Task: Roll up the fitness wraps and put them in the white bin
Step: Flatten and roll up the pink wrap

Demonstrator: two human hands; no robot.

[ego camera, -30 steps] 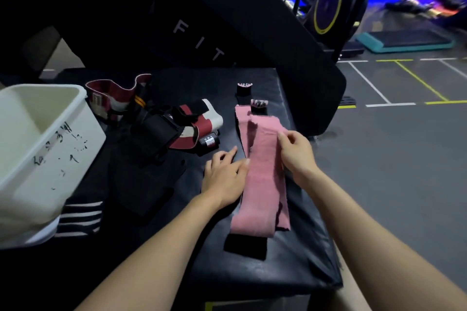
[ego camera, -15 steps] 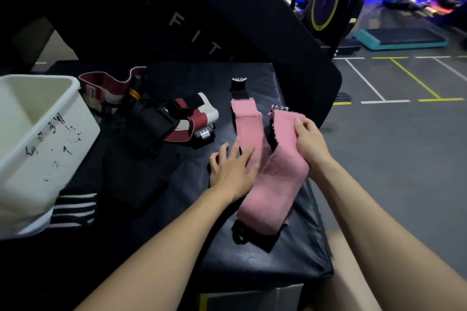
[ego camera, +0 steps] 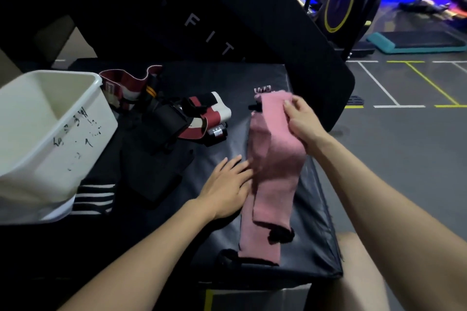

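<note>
Hands first: right hand (ego camera: 300, 122) has its fingers curled round the far end of the upper pink wrap (ego camera: 274, 159) and is holding that end a bit off the pad (ego camera: 310, 209). Left hand (ego camera: 227, 184) lies flat with straight fingers, fingertips against the edge of the pink wraps, gripping nothing. There look to be two pink strips, one overlapping the other, running lengthways along the right side of the pad. Bin (ego camera: 50, 139) sits well apart at the left, tilted, nothing visible inside from this angle.

My take on doing this step well: get one strip separated and lying flat before rolling, keep the left palm pinning it so it doesn't slide, then start the roll tight from one end and keep the edges lined up. Loose cloth like this will probably skew if the first turn is sloppy.

Hard to make out: the black bits at the near ends of the strips, maybe loops or fasteners, can't say. Same for the small tab at the far end. The red wraps (ego camera: 202, 118) and black gear beside the bin are a tangle, so no idea how many pieces are there.
</note>
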